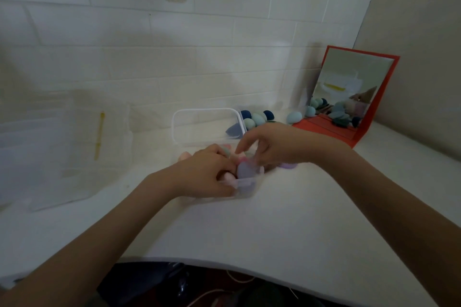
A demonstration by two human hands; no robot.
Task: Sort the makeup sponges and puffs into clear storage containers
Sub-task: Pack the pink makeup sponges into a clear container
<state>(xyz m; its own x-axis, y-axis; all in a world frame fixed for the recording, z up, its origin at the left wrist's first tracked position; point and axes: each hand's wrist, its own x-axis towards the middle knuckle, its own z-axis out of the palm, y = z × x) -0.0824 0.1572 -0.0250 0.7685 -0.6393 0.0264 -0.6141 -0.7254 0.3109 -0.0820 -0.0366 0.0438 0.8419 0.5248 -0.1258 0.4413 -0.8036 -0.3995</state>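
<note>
A small clear container [245,188] sits mid-table with pink and lilac sponges inside. My left hand [207,173] grips its near left side, fingers curled over a pink sponge [228,177]. A flat lilac puff [245,169] stands on edge in the container, with the fingertips of my right hand [269,144] pinching its top. Another lilac puff [289,165] lies just right of the container. Behind, a larger clear container [179,129] holds a blue puff [234,131]. Blue and green egg sponges [258,117] line up behind it.
A red-framed mirror [354,92] stands at the back right and reflects more sponges. A teal sponge [294,117] lies beside it. A large clear bin [62,147] with a yellow stick stands at the left. The white tiled wall is close behind; the table's front edge is near.
</note>
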